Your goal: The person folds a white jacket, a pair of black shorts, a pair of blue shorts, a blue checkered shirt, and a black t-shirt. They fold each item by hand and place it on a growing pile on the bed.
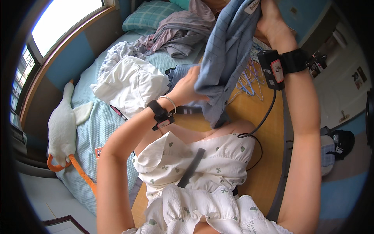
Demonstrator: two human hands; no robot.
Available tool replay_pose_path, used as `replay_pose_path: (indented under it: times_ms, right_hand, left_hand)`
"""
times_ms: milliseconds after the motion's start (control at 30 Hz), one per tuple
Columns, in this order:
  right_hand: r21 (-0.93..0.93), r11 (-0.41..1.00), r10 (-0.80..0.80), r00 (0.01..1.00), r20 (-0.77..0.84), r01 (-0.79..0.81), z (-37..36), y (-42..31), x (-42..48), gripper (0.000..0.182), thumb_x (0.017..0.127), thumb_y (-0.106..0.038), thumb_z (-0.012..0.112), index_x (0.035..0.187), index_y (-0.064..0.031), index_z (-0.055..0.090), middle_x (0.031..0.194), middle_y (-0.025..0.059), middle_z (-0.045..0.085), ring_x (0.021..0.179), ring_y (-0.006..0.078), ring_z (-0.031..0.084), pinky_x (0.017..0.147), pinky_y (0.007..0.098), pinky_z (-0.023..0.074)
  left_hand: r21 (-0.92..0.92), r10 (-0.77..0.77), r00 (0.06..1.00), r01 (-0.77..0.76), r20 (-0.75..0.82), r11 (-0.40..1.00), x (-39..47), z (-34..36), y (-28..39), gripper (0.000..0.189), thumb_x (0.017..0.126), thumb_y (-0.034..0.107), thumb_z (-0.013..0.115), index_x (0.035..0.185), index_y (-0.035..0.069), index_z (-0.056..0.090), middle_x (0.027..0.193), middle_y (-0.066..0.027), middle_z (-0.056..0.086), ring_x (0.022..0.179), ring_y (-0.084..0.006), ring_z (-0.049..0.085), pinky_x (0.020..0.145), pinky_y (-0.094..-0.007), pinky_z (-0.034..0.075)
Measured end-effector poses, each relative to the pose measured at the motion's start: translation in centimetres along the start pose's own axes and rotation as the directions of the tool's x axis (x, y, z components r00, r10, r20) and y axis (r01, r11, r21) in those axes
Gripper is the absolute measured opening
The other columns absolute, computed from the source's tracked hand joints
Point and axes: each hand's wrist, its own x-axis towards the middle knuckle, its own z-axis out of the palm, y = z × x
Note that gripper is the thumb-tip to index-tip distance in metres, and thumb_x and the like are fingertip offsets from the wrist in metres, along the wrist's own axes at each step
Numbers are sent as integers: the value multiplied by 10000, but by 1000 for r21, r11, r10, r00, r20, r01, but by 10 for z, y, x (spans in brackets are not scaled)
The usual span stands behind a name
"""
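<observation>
A blue shirt [228, 55] with thin dark checks, buttons and a collar label hangs at the upper middle. Raised at the top edge, my right hand [270, 22] grips it near the label; cloth and the frame edge hide some fingers. My left hand [187, 87] is at the shirt's left side, partly covered by its folds, so its grip does not show clearly. The shirt's lower end hangs down to my crossed legs [230, 128]. Behind my left hand lies dark blue folded cloth [178, 74].
White clothing [137, 84] and a mauve-grey heap [181, 32] lie on a light blue bed cover [90, 117], near a plaid pillow [149, 17]. At left rests a plush goose [62, 125]. Wire hangers [248, 82] lie on the tan mat [263, 117]. A black cable [270, 111] trails from my right wrist device.
</observation>
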Motion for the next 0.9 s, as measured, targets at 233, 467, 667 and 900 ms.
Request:
replay_pose_path:
  times_ms: [233, 467, 667, 900]
  right_hand:
    - [-981, 7, -222, 957, 187, 194, 70, -26, 9, 522, 939, -474, 327, 1215, -58, 481, 1167, 82, 544, 1092, 200, 502, 956, 328, 396]
    - [-857, 456, -273, 879, -390, -238, 104, -8, -19, 463, 928, -446, 399, 1173, -73, 522, 1127, 77, 568, 1036, 196, 529, 899, 306, 416]
    - [-874, -377, -460, 881, -112, -308, 39, -127, -27, 445, 931, -399, 409, 1210, -61, 483, 1158, 80, 541, 1009, 194, 530, 878, 312, 425]
    - [-861, -260, -515, 817, -259, -437, -4, -150, -19, 548, 932, -446, 355, 1307, -48, 396, 1271, 96, 472, 1028, 220, 543, 916, 326, 425]
  left_hand:
    - [-240, -150, 949, 220, 278, 946, 35, -25, 9, 584, 651, 225, 760, 1140, 10, 525, 968, -195, 614, 927, -306, 599, 811, -357, 461]
    - [-315, -346, 923, 283, -166, 906, 1, -156, -40, 282, 823, 190, 643, 1044, 22, 589, 917, -8, 577, 815, -108, 528, 737, -239, 429]
    - [-290, -208, 830, 58, -518, 955, 47, -239, -2, 565, 842, 410, 605, 1244, 28, 496, 1166, -111, 548, 1137, -246, 484, 959, -341, 370]
    - [-255, -74, 921, -28, -383, 967, 59, -304, 20, 351, 783, 270, 623, 1034, 37, 542, 973, -147, 565, 894, -299, 538, 796, -362, 420]
